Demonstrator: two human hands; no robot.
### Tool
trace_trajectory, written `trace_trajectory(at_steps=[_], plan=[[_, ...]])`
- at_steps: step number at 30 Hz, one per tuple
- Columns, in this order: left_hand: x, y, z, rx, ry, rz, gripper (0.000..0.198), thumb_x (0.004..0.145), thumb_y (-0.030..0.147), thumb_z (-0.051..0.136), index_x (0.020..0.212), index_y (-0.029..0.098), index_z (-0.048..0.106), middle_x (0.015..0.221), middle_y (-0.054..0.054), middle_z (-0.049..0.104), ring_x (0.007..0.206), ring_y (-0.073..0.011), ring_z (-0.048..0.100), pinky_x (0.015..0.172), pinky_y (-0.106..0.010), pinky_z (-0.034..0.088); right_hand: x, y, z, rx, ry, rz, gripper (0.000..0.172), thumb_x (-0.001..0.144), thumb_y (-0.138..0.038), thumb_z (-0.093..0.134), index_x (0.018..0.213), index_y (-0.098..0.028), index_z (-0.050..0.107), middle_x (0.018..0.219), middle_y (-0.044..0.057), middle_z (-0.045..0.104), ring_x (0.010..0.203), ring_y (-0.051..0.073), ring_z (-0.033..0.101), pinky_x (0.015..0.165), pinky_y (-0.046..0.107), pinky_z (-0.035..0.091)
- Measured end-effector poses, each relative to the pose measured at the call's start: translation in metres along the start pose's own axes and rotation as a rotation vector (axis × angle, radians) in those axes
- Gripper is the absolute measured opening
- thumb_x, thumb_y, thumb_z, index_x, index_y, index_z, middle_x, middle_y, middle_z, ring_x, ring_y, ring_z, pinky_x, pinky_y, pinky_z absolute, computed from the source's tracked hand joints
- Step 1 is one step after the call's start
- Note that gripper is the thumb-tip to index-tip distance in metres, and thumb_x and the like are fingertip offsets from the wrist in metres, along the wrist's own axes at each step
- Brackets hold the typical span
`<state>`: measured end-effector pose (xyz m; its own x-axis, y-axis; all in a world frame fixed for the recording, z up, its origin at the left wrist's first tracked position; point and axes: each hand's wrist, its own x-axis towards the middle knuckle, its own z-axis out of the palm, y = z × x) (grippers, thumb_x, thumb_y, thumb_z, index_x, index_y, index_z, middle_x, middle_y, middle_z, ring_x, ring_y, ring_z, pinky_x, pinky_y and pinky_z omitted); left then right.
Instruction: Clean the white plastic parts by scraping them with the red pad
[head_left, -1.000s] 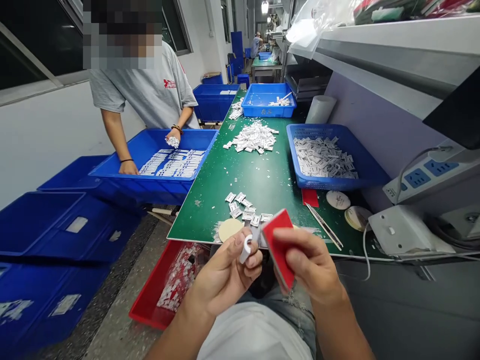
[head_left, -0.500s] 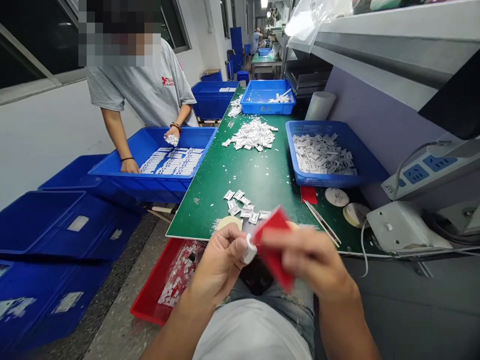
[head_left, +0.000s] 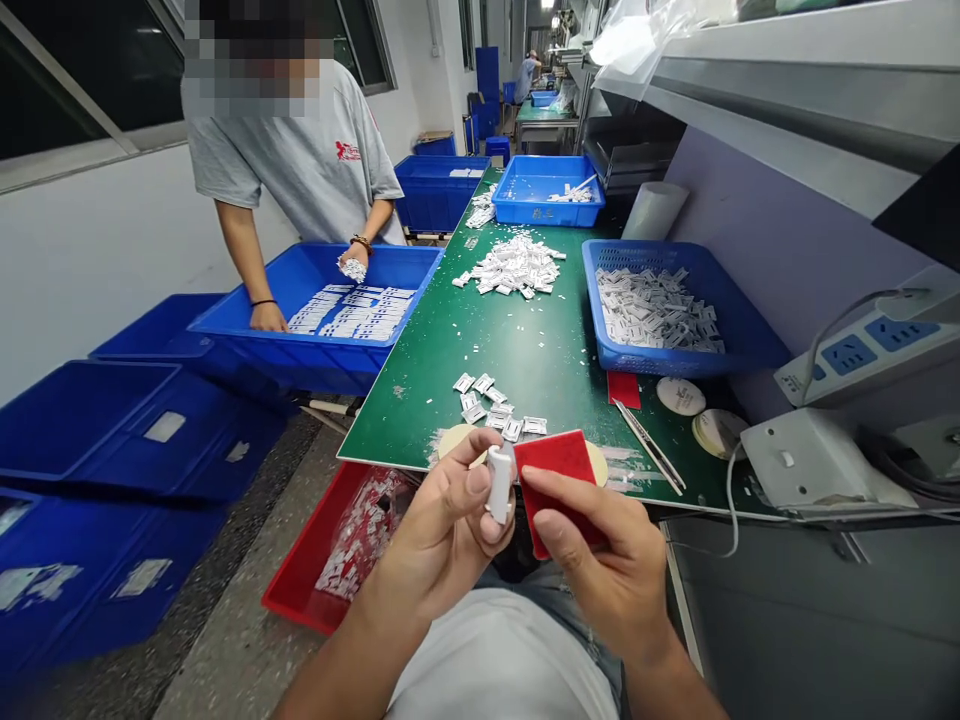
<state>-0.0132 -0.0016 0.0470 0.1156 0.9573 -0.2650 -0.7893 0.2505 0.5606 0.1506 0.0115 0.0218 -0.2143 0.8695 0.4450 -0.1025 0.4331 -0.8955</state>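
Note:
My left hand [head_left: 442, 510] pinches a small white plastic part [head_left: 498, 488], held upright between thumb and fingers. Beside it, my right hand [head_left: 611, 555] is closed on a flat red pad [head_left: 562, 480], gripping it between thumb and fingers. The pad's left edge is close to the white part; whether they touch I cannot tell. Just beyond my hands, several loose white plastic pieces [head_left: 512, 428] lie on the green table [head_left: 420, 400]. Partly behind my left fingers is a pale yellow disc [head_left: 454, 440].
A blue basket [head_left: 660, 358] of white pieces stands at right, near tweezers [head_left: 649, 445] and a power strip [head_left: 862, 350]. A heap of white pieces [head_left: 517, 265] lies farther back. At left, a co-worker [head_left: 300, 160] reaches into a blue bin [head_left: 225, 320]. A red bin [head_left: 300, 590] sits below the table edge.
The white part has turned upright in my left hand. The red pad has stopped blurring and now faces me flatter, its edge beside the part. The view has shifted slightly.

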Motion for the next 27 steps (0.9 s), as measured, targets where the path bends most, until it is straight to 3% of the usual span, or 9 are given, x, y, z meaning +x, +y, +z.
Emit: trace_trajectory(at_steps=[4,8,13,18,24,27], plan=[[-0.002,-0.002,-0.003,-0.005,-0.008,-0.002,0.042,0.074,0.031,0.097,0.101,0.021,0.067,0.073,0.006,0.066,0.046,-0.0005,0.055,0.049,-0.009,0.048,-0.001,0.001,0.005,-0.014,-0.004,-0.033,0.049,0.096,-0.015,0.076,0.136,-0.044,0.074,0.116,-0.003,0.086,0.085,0.016,0.082,0.080,0.025,0.065],[-0.004,0.000,-0.004,-0.011,-0.033,0.007,0.036,0.077,0.029,0.095,0.100,0.020,0.068,0.074,0.005,0.069,0.048,-0.0020,0.061,0.049,-0.009,0.050,-0.001,0.004,0.006,-0.015,-0.005,-0.042,0.046,0.096,-0.013,0.075,0.133,-0.041,0.076,0.113,-0.002,0.087,0.084,0.017,0.082,0.079,0.025,0.065],[-0.002,0.004,-0.001,-0.088,0.064,0.000,0.048,0.078,0.018,0.092,0.120,0.018,0.070,0.089,0.001,0.075,0.058,-0.0032,0.068,0.053,-0.008,0.055,-0.001,0.007,0.006,-0.052,0.056,0.028,0.037,0.098,-0.014,0.073,0.126,-0.037,0.080,0.101,-0.002,0.087,0.072,0.014,0.078,0.069,0.023,0.063],[0.001,0.003,0.000,-0.155,0.106,-0.039,0.034,0.074,0.021,0.096,0.098,0.019,0.072,0.086,0.001,0.073,0.079,-0.0121,0.077,0.064,-0.015,0.062,0.002,0.005,0.007,-0.009,0.092,0.062,0.036,0.098,-0.014,0.073,0.121,-0.040,0.082,0.102,-0.004,0.087,0.072,0.014,0.079,0.070,0.023,0.064],[-0.001,0.000,-0.003,-0.113,0.070,-0.042,0.033,0.073,0.026,0.098,0.090,0.018,0.071,0.078,0.003,0.067,0.067,-0.0059,0.068,0.063,-0.013,0.056,0.004,0.004,0.000,0.202,0.079,0.149,0.024,0.104,-0.027,0.069,0.119,-0.040,0.084,0.077,-0.003,0.081,0.052,0.010,0.066,0.052,0.020,0.055],[0.000,0.000,-0.004,-0.060,0.066,-0.016,0.035,0.072,0.030,0.099,0.088,0.017,0.072,0.076,0.003,0.064,0.065,-0.0054,0.065,0.063,-0.013,0.054,0.006,0.001,-0.004,0.288,0.104,0.229,0.018,0.103,-0.037,0.071,0.114,-0.039,0.086,0.077,0.000,0.079,0.051,0.010,0.062,0.047,0.020,0.051]])
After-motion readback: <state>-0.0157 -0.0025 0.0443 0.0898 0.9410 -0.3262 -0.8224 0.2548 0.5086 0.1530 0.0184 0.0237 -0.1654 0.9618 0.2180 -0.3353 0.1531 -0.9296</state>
